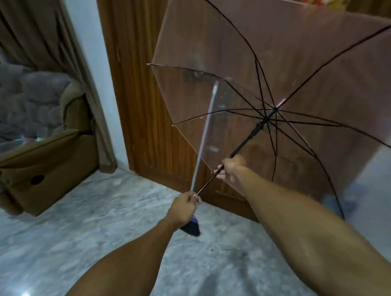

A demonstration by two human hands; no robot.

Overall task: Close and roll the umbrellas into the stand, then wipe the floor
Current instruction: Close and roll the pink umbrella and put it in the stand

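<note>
An open umbrella (275, 56) with a clear pinkish canopy and dark ribs is tilted up to the right, in front of me. Its thin dark shaft (245, 144) runs down and left from the hub. My right hand (232, 168) grips the shaft partway along, below the black runner (259, 126). My left hand (184, 207) holds the shaft's lower end, hiding the handle. No stand is in view.
A broom with a pale stick (206, 129) and black bristles (192, 229) leans on the wooden door (140, 105), right behind my left hand. A brown armchair (46, 157) and curtain (30, 27) stand at the left. The grey marble floor (104, 228) stretches below.
</note>
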